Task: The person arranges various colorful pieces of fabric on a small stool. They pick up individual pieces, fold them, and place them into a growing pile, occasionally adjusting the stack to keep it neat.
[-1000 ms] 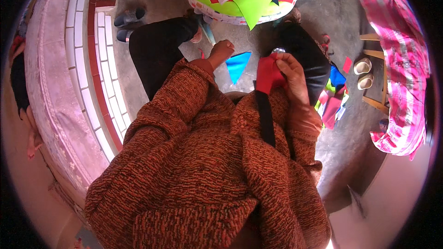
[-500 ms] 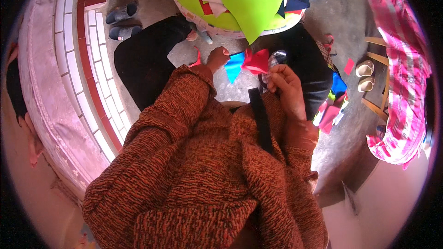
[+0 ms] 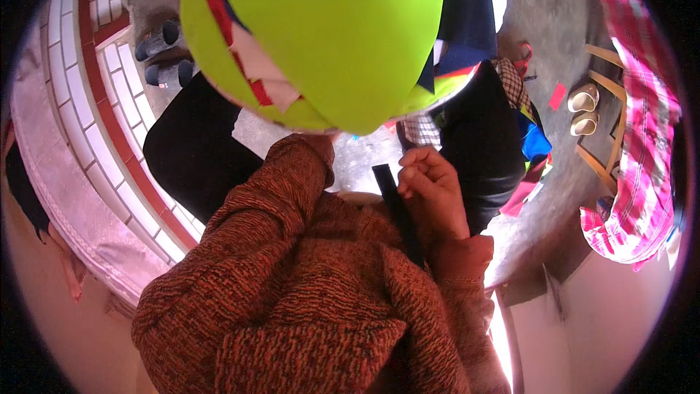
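My right hand (image 3: 435, 184) is in front of my chest beside a black strap (image 3: 394, 201), thumb and fingertips pinched together. Whatever lies between those fingertips is too small to make out. My left forearm reaches forward in its brown knitted sleeve (image 3: 295, 168), but the hand is almost wholly hidden under the rim of a round pale-edged holder. On that holder lies a large lime-green cloth piece (image 3: 335, 36), over navy (image 3: 474, 25), white (image 3: 262, 66) and red pieces. Just below its rim show small bits of a red pennant (image 3: 391, 127) and a blue one, mostly covered.
More coloured cloth pieces (image 3: 536, 144) lie by my right leg, with a red scrap (image 3: 557, 95) on the floor. Light slip-on shoes (image 3: 583, 109) stand near a wooden chair draped with pink checked cloth (image 3: 642, 109). Dark shoes (image 3: 159, 40) are at left. Another person's arm shows far left.
The round holder with the lime-green cloth now sits lower and larger in view, covering my left hand and most of the pennants. My right hand is lower, still pinched.
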### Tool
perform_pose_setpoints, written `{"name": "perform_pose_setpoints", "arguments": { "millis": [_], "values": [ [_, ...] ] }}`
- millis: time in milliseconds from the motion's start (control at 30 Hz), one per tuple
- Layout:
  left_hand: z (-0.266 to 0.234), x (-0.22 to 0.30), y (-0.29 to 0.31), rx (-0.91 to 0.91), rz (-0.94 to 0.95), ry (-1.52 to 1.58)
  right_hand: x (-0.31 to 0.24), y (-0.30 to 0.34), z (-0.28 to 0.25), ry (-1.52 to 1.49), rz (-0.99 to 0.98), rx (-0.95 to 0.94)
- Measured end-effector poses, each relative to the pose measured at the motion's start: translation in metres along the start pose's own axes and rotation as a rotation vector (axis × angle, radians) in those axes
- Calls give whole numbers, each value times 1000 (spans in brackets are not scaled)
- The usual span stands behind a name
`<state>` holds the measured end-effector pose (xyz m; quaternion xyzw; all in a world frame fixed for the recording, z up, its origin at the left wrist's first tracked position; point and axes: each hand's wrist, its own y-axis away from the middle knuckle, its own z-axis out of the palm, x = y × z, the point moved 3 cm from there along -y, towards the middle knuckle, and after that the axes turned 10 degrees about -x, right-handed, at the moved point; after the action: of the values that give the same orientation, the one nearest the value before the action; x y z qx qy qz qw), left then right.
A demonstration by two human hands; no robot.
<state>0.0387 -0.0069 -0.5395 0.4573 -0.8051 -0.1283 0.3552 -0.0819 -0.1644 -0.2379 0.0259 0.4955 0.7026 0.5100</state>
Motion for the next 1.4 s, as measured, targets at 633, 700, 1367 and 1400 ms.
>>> {"name": "perform_pose_setpoints", "arguments": {
  "millis": [633,700,1367,1400],
  "values": [
    [-8,-23,77,-88,-16,-84,-2,-9,-9,1,244,-88],
    [-7,-24,78,-92,-15,-79,-1,-10,-5,-79,252,-72],
    [-12,50,8,-216,67,561,14,-10,-8,-41,-117,-96],
    [-22,57,7,-228,78,602,17,-9,-10,-1,-163,-93]
  ]
}}
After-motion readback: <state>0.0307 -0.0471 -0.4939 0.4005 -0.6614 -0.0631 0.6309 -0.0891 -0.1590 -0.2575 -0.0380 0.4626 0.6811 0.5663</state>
